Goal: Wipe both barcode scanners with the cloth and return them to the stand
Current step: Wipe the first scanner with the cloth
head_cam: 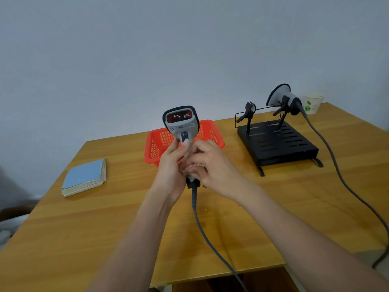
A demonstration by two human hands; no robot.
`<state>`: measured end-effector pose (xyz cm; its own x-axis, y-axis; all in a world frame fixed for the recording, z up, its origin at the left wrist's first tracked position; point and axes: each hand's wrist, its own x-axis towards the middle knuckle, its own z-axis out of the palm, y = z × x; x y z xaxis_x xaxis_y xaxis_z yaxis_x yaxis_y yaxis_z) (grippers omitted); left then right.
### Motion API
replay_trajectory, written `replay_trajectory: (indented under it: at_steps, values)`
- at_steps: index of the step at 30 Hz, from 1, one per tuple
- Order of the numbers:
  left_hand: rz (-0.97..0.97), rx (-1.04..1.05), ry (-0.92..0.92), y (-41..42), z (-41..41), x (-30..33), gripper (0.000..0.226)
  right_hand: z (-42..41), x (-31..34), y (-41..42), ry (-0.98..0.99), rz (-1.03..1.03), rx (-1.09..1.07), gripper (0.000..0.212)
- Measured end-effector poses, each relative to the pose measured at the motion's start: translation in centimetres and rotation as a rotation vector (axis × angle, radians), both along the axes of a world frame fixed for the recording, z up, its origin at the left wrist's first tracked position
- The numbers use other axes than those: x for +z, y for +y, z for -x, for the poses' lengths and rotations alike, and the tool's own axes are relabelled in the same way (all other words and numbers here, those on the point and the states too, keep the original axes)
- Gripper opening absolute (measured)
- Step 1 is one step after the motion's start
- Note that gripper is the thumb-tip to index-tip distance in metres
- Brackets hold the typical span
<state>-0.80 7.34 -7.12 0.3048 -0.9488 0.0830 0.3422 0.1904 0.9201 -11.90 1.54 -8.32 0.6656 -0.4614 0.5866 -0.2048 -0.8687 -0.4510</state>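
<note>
Upright, the scanner [181, 123] sits gripped by the left hand [171, 165]; the right hand [210, 165] pinches its handle before the basket [155, 144], stand [275, 142] beside.

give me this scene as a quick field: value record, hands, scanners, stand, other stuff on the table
left hand: grips handle of held scanner, thumb near trigger
right hand: fingers curled at the handle's lower part; cloth not clearly visible
held scanner: upright, window facing camera, cable hanging down
second scanner: on stand's right cradle
stand: black, left cradle empty
basket: red, behind the hands
book: blue, table's left
paper cup: far right
</note>
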Motion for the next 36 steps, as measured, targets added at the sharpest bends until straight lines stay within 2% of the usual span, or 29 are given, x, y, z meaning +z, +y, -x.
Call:
replay_trajectory:
  at_steps: [4, 7, 10, 12, 15, 19, 24, 28, 30, 33, 36]
  values:
    - [-0.023, 0.048, 0.025, -0.3, -0.4, -0.3, 0.048, 0.6, 0.0, 0.3, -0.009, -0.048, 0.08, 0.02]
    - [-0.02, 0.082, 0.033, -0.6, -0.7, -0.3, 0.043, 1.2, -0.2, 0.5, -0.066, -0.122, 0.142, 0.024]
    - [-0.016, 0.121, 0.036, -0.7, -0.8, -0.2, 0.036, 1.9, -0.3, 1.0, -0.148, -0.328, 0.155, 0.032]
    - [-0.025, 0.128, 0.063, -0.7, -0.8, -0.4, 0.032, 2.4, -0.2, 0.7, -0.143, -0.384, 0.131, 0.033]
    - [-0.063, 0.141, 0.138, -0.5, -1.1, -0.7, 0.035, 2.9, 0.2, -0.2, -0.08, -0.366, 0.008, 0.03]
    - [-0.083, 0.128, 0.196, -0.4, -0.9, -0.8, 0.031, 2.7, 1.8, -1.0, -0.282, -0.397, -0.14, 0.02]
    - [-0.101, 0.075, 0.201, -0.4, -0.4, -0.7, 0.025, 1.3, 1.8, -0.8, -0.313, -0.395, -0.097, 0.021]
    - [-0.149, 0.159, 0.183, -0.3, -0.6, -0.8, 0.027, 1.6, 1.1, -0.4, -0.251, -0.449, -0.01, 0.029]
    - [-0.178, 0.199, 0.208, -0.2, -0.7, -1.0, 0.028, 1.8, 1.0, -0.5, -0.203, -0.431, -0.045, 0.027]
    - [-0.195, 0.22, 0.243, -0.3, -0.8, -1.2, 0.03, 2.0, 1.5, -0.9, -0.307, -0.382, -0.193, 0.021]
    - [-0.212, 0.235, 0.231, -0.5, -0.6, -1.2, 0.033, 1.6, 2.3, -1.1, -0.401, -0.324, -0.196, 0.019]
